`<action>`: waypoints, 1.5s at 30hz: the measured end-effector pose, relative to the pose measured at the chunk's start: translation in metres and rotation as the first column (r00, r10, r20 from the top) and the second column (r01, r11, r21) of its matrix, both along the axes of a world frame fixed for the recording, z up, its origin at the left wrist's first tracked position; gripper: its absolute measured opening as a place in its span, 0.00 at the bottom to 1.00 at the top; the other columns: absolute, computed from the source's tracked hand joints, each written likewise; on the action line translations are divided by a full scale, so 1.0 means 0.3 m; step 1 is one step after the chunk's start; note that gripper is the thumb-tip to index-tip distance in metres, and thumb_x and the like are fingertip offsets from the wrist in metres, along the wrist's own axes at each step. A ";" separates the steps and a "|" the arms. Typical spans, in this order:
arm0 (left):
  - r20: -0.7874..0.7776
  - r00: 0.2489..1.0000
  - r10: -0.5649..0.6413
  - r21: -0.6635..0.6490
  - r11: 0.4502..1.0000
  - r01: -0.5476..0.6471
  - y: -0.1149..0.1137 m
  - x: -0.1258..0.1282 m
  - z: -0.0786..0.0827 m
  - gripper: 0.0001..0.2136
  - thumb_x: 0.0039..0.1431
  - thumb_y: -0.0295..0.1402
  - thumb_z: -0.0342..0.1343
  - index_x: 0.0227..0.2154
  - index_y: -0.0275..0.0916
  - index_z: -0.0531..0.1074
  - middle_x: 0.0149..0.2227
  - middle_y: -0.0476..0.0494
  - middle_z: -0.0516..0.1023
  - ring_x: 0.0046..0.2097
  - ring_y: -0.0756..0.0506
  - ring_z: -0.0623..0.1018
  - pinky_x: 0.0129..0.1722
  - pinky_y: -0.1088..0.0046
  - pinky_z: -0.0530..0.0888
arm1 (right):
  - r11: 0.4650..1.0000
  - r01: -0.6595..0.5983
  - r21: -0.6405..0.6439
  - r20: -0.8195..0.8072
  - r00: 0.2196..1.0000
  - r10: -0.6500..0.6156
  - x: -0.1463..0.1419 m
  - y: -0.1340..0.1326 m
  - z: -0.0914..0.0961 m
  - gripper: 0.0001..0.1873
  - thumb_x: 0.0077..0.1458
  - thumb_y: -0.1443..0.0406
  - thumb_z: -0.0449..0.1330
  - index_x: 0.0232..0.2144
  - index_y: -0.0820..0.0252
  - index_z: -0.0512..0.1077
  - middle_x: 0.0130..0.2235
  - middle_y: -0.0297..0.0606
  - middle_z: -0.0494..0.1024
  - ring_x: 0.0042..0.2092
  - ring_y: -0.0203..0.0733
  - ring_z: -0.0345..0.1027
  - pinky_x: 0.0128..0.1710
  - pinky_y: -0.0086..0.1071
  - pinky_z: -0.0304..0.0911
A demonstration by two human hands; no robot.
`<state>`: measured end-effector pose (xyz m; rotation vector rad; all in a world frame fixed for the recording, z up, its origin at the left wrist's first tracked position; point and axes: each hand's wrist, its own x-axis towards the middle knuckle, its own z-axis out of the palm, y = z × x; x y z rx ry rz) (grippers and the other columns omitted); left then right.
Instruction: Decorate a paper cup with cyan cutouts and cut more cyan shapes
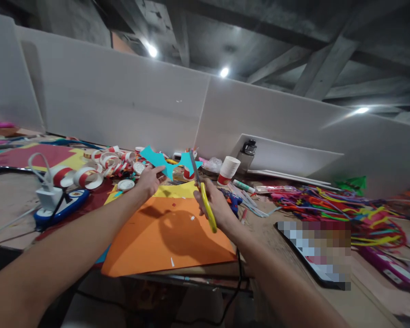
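My left hand (149,181) pinches a cut piece of turquoise paper (153,157) with jagged, pointed edges, held up above the table. My right hand (216,202) is wrapped round scissors with yellow handles (209,213), their blades pointing up and away at the paper's right part. Whether the blades touch the paper, I cannot tell. Below both hands lies a large orange sheet (140,246), with small white and red scraps on it. A yellow sheet (172,189) shows at its far edge.
Cut paper-cup rings (89,177) and a blue power strip (63,209) lie left. Stacked paper cups (228,169), a dark bottle (246,156) and a blue glue gun (234,200) stand or lie right. Farther right are a blurred-out tablet-like device (310,255) and colourful pipe cleaners (369,212). White panels (140,100) rise behind.
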<state>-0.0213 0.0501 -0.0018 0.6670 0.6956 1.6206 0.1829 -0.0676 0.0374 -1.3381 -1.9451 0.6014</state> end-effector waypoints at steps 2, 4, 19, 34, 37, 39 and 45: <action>0.009 1.000 -0.010 0.013 1.000 0.009 -0.006 0.001 0.008 0.14 0.38 0.24 0.64 0.27 0.39 0.64 0.26 0.54 0.77 0.25 0.53 0.75 0.26 0.76 0.71 | 0.997 -0.001 -0.075 0.006 1.000 0.002 -0.001 0.020 -0.015 0.11 0.56 0.58 0.53 0.41 0.55 0.65 0.25 0.29 0.67 0.23 0.33 0.62 0.21 0.25 0.60; 0.028 0.999 -0.027 0.021 0.999 0.027 -0.013 0.002 0.019 0.13 0.39 0.24 0.63 0.26 0.38 0.65 0.25 0.54 0.76 0.24 0.53 0.74 0.26 0.76 0.71 | 0.990 -0.001 -0.139 0.034 0.999 0.006 0.009 0.030 -0.035 0.12 0.56 0.54 0.54 0.34 0.56 0.65 0.24 0.29 0.67 0.21 0.31 0.61 0.18 0.23 0.57; -0.098 0.965 -0.242 0.117 0.960 0.253 -0.094 0.069 0.034 0.10 0.42 0.25 0.63 0.29 0.36 0.68 0.27 0.51 0.76 0.26 0.51 0.76 0.30 0.73 0.74 | 0.965 -0.023 -0.263 -0.023 1.000 0.018 0.018 0.007 -0.051 0.19 0.55 0.48 0.56 0.31 0.57 0.62 0.23 0.29 0.66 0.17 0.30 0.60 0.11 0.21 0.56; -0.113 0.963 -0.245 0.101 0.961 0.257 -0.093 0.067 0.038 0.10 0.43 0.24 0.62 0.30 0.36 0.70 0.28 0.49 0.78 0.28 0.51 0.76 0.31 0.74 0.74 | 0.938 -0.017 -0.346 -0.052 0.999 -0.001 0.012 -0.003 -0.044 0.19 0.54 0.48 0.55 0.30 0.56 0.60 0.22 0.29 0.65 0.16 0.31 0.59 0.11 0.25 0.56; -0.123 0.961 -0.250 0.116 0.958 0.264 -0.094 0.067 0.039 0.10 0.43 0.24 0.62 0.30 0.36 0.70 0.29 0.49 0.78 0.29 0.51 0.77 0.32 0.74 0.74 | 0.955 -0.027 -0.296 -0.034 0.999 0.017 0.014 0.003 -0.054 0.18 0.56 0.48 0.53 0.32 0.56 0.62 0.24 0.29 0.65 0.17 0.31 0.60 0.11 0.24 0.56; -0.131 0.958 -0.256 0.122 0.955 0.271 -0.096 0.067 0.041 0.09 0.43 0.24 0.62 0.30 0.35 0.70 0.30 0.48 0.78 0.30 0.50 0.77 0.33 0.73 0.74 | 0.967 -0.026 -0.252 -0.018 1.000 0.022 0.016 0.011 -0.066 0.18 0.57 0.48 0.52 0.33 0.56 0.63 0.24 0.30 0.65 0.18 0.31 0.61 0.12 0.23 0.56; -0.139 0.957 -0.253 0.148 0.951 0.273 -0.098 0.063 0.051 0.10 0.41 0.25 0.63 0.29 0.35 0.69 0.30 0.47 0.78 0.29 0.49 0.77 0.30 0.73 0.74 | 0.981 -0.032 -0.189 -0.019 0.999 0.029 0.024 0.032 -0.091 0.17 0.59 0.50 0.50 0.32 0.56 0.62 0.22 0.29 0.65 0.19 0.31 0.59 0.15 0.22 0.55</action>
